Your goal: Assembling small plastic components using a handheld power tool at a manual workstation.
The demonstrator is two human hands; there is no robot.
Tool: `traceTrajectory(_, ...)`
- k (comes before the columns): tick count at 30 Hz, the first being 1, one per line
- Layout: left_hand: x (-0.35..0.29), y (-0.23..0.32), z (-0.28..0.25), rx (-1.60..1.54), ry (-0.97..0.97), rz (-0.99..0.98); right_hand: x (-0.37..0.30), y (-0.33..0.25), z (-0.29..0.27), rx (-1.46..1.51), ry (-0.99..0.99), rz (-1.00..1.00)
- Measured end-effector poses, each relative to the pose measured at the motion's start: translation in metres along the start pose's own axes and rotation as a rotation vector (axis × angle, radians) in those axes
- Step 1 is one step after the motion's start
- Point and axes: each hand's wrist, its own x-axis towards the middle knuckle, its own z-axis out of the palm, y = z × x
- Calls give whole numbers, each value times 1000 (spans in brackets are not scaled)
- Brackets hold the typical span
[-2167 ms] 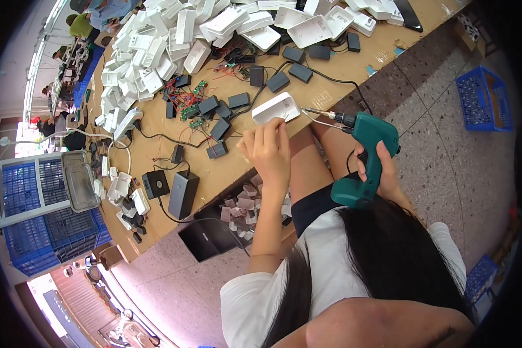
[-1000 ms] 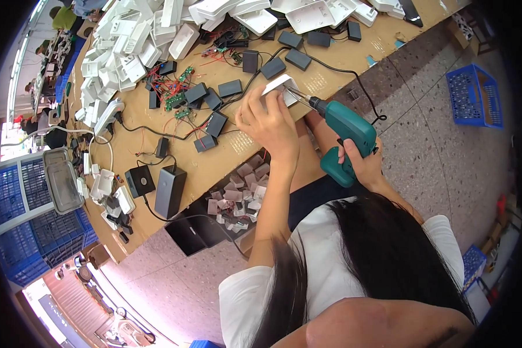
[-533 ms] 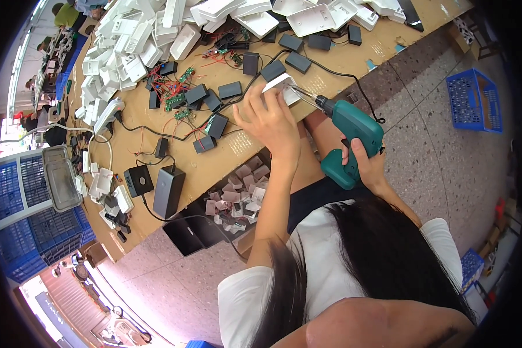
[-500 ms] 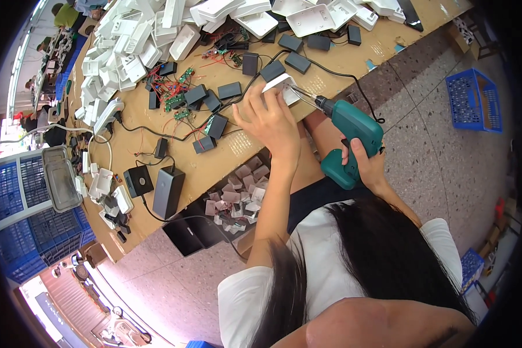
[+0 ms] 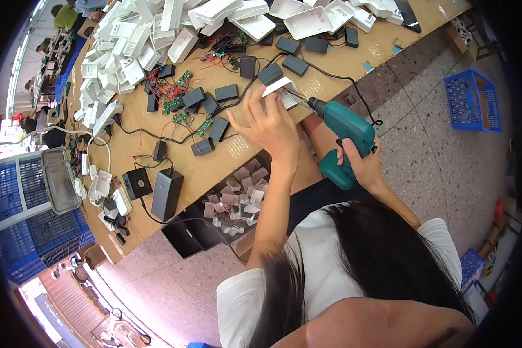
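Note:
At the near edge of the table, my left hand (image 5: 271,129) grips a white plastic case (image 5: 279,86), its fingers curled over the near side. My right hand (image 5: 361,162) is closed round the handle of a green cordless drill (image 5: 350,124). The drill lies nearly level, and its long bit (image 5: 298,97) points left into the case. The bit's tip is inside the hollow, where I cannot make out what it touches. Just beyond the case lie black rectangular boxes (image 5: 270,73) and a black cable.
White plastic cases (image 5: 139,43) are heaped at the back left of the table (image 5: 214,168). Circuit boards with red wires (image 5: 171,103) lie mid-table. Below its edge sits a bin of white pieces (image 5: 232,203). A blue crate (image 5: 472,101) stands on the floor at right.
The drill and my right hand have shifted slightly left. The white case has tilted a little in my left hand, and the bit still points into it.

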Motion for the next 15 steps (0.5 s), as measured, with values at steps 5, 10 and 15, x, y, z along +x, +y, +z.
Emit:
traceTrajectory(5,0,-4,5,10,9,-2,4,4,4,-4,14,6)
traceTrajectory(10,0,-5,3,22,7,-6,3,2,7,12,10,1)
traceTrajectory(15,0,-7,7,35,15,-8,7,2,6,-6,5,6)
